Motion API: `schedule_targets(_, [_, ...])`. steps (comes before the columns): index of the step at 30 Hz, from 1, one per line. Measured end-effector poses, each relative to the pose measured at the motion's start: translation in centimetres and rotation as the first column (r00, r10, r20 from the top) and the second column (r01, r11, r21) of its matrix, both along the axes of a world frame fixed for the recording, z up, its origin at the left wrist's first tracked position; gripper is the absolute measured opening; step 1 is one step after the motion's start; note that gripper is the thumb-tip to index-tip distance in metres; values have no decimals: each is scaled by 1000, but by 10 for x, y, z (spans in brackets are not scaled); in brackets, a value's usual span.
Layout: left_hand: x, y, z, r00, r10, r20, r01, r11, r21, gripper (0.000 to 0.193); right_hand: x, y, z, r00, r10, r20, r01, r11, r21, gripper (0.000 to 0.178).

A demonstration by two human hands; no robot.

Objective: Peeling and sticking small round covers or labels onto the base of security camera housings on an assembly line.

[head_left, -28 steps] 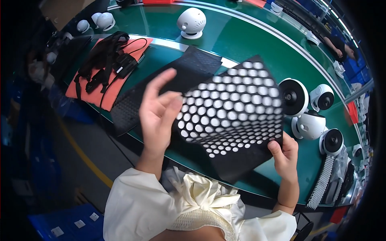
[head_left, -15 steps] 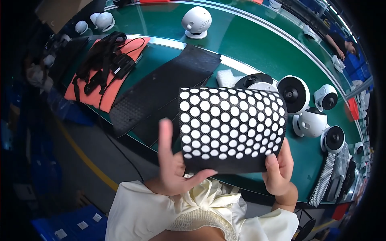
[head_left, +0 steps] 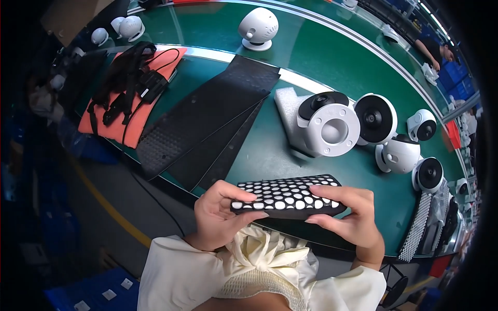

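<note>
The tipped-over white ball-shaped camera (head_left: pixel 317 130) lies on the green worktable (head_left: pixel 259 147), its ring base turned up. Nearer the person than that camera, the black sheet with white dots (head_left: pixel 290 192) is held above the table's near edge, bent over on itself. The left hand (head_left: pixel 220 212) grips its left end, fingers on top and thumb at the near edge; the right hand (head_left: pixel 353 210) grasps its right end likewise.

At the camera's left side stands a white foam block (head_left: pixel 284 101); farther left lie overlapping plain black sheets (head_left: pixel 207 116). Well left of it, an orange-red pad (head_left: pixel 136 130) carries black straps (head_left: pixel 122 78) and a black power adapter (head_left: pixel 151 84) with a small white label (head_left: pixel 144 93), too small to read. Four more white cameras (head_left: pixel 399 154) stand to its right, and a dotted strip (head_left: pixel 415 228) lies toward the person from them. Beyond it, one white camera (head_left: pixel 258 30) stands upright. Far to its lower left, a blue box (head_left: pixel 96 287) bears white stickers (head_left: pixel 109 295), their print illegible.
</note>
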State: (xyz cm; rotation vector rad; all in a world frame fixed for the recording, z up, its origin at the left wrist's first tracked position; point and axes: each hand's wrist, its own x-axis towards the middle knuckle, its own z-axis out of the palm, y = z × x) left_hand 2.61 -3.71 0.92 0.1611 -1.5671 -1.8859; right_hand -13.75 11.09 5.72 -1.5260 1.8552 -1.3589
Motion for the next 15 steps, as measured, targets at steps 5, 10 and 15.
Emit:
schedule_targets(5, [-7,-1,-3,995,87,-47,-88,996,-27,26,-2,2,3,911,-159,-380,162,987,-24,42])
schedule_targets(10, [-11,-10,0,922,383,-53,-351,772,-530,23,-7,0,2,891,-105,-441,3,974,-226,27])
schedule_targets(15, [-14,-6,-4,976,-204,-73,212,967,140,22,-9,-1,-17,990,128,64,-114,975,-190,17])
